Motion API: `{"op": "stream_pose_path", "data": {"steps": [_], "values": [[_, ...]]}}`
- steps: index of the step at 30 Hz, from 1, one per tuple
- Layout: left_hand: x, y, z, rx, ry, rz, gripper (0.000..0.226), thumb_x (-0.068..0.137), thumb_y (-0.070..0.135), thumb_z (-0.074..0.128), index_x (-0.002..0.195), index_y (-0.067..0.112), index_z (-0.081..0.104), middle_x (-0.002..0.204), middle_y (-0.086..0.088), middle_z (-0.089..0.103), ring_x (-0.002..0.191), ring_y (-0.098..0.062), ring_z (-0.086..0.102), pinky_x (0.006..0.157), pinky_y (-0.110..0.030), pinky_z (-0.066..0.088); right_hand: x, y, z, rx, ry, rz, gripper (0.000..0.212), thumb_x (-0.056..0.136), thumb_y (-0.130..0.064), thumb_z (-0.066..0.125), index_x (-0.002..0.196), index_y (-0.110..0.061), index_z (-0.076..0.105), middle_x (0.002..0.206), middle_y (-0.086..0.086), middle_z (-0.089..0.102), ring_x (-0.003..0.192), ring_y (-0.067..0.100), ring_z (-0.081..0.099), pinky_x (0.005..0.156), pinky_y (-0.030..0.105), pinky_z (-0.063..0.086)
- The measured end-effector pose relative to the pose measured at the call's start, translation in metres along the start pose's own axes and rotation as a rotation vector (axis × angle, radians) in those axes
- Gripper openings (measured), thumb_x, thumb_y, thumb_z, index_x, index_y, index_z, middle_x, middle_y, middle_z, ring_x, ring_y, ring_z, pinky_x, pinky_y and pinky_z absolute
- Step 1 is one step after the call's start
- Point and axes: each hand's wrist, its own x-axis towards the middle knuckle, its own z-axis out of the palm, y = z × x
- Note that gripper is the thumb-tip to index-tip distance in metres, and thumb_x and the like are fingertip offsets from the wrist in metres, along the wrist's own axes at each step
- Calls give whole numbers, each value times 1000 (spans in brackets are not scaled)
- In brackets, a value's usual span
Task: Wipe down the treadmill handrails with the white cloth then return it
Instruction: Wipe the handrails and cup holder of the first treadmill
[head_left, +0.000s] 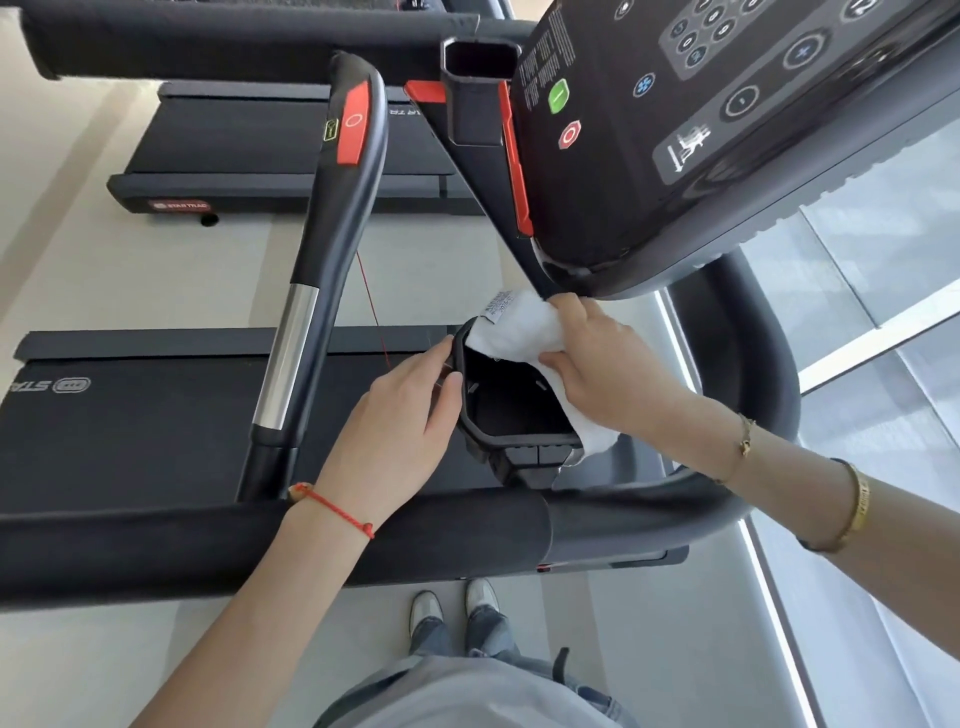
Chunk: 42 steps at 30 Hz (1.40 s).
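Observation:
The white cloth (524, 332) with a small label is draped over the far and right rim of a black cup holder (511, 415) under the treadmill console. My right hand (597, 358) presses on the cloth and grips it at that rim. On the holder's left rim rests my left hand (400, 421), fingers curled against the edge, holding it. A black handrail (332, 228) with a silver section and a red panel rises to the left. Another thick black handrail (748, 374) curves around on the right, behind my right forearm.
The console (727, 119) with buttons hangs above and to the right. A second cup holder (478, 88) is farther off. The treadmill belt (130, 426) lies below left, another treadmill (270, 150) beyond it. A red safety cord (371, 306) hangs near the holder. My shoes (452, 603) stand on the floor.

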Motion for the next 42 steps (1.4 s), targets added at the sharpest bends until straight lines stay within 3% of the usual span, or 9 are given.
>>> {"op": "stream_pose_path", "data": {"steps": [4,9,15,18,22,27,30,36,42], "values": [[-2,2,-1,18,34,0,42,101,28,43,141,19,51,109,3,65,95,-17,62,86,-39,52,12,-2,0,-144,61,-192,40,96,-31,54,128,-9,45,123,7,54,112,27,53,84,31,41],[-6,1,-5,95,96,11,24,99,30,46,107,17,65,91,6,64,81,-20,60,72,-44,52,42,-11,-1,-196,-29,-507,38,97,-29,52,131,-12,45,120,3,54,102,23,56,77,34,47],[-11,1,-9,51,134,1,22,97,26,53,112,18,67,100,8,69,90,-18,65,76,-42,55,51,-1,-5,-57,-96,-644,42,97,-34,56,129,-8,49,114,5,55,93,25,58,72,33,46],[-10,1,-10,44,177,-5,20,97,24,53,111,17,67,96,11,66,81,-15,62,71,-41,54,49,-2,-3,-47,-85,-661,44,98,-39,53,131,-9,48,116,4,55,95,23,56,72,32,47],[-6,1,-7,71,168,-4,18,97,21,52,106,15,66,89,12,59,77,-18,60,69,-43,53,51,-6,-8,-42,-121,-603,45,98,-46,46,128,-12,46,113,1,52,89,25,57,67,43,49],[-3,-1,-4,50,126,-2,22,100,21,47,112,16,64,99,3,66,87,-23,64,78,-47,53,43,-4,-2,-131,-23,-398,51,96,-55,39,124,-12,43,101,4,57,79,35,61,56,35,38],[-4,-2,-3,39,133,6,31,101,23,46,128,22,61,110,6,67,95,-15,64,83,-43,54,29,0,3,-273,52,-280,49,97,-54,38,121,-11,42,98,6,57,76,32,62,53,32,27],[-4,-4,-3,27,128,23,40,100,26,47,140,27,53,118,12,65,101,-3,61,92,-35,54,11,4,2,-143,41,-128,34,98,-33,49,120,-8,41,109,12,55,87,38,62,59,33,30],[-6,-1,-5,46,108,42,41,100,26,46,141,29,51,114,11,65,102,-5,61,91,-39,53,-28,12,-9,116,25,1,48,100,-32,47,140,-10,36,119,14,59,98,38,60,76,37,44]]}}
